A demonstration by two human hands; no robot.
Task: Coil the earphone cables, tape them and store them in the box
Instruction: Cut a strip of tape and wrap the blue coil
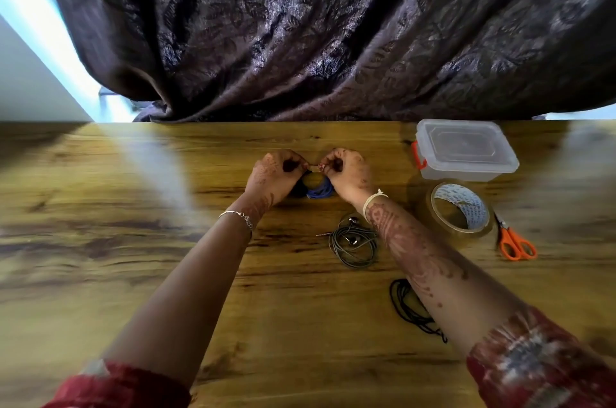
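Wooden worktop (133,241), dark curtain (300,24) behind: my hands, left hand (273,176) and right hand (346,174), pinch a tape strip (315,168) above the blue coiled cable (318,191); closed box (466,151) far right.

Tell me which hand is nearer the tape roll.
Right. The right hand is left of the tape roll; the left hand is farther left, pinching the same tape strip with it.

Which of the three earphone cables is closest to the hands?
The blue coil, directly below the left hand and right hand, which pinch a small tan strip. The grey cable and black cable lie nearer the person.
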